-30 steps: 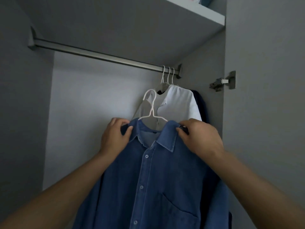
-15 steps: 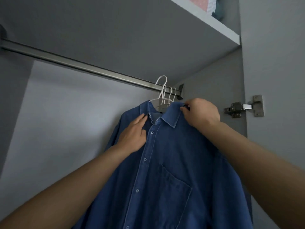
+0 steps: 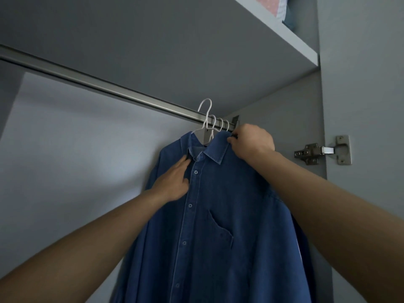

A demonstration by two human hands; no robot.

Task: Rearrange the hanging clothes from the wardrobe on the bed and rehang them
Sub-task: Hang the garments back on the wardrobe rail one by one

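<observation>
Since the last frame your right hand (image 3: 251,144) has kept its pinch grip on the blue denim button-up shirt (image 3: 218,215) at the collar, your left hand (image 3: 175,182) still flat on its front, white wire hanger (image 3: 205,119) hook above the metal rail (image 3: 109,88).

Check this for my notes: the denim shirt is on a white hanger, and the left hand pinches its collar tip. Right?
Wrong hand. The head view shows the right hand pinching the collar of the denim shirt; the left hand lies flat on its front. The hanger is white.

Dim, cool, even light fills the wardrobe, with a soft brighter patch on the back wall (image 3: 91,171) and a faint sheen along the rail (image 3: 105,86). The underside of the shelf (image 3: 153,40) lies in shade. Wide-angle distortion stretches both forearms at the lower corners; focus is slightly soft throughout
</observation>
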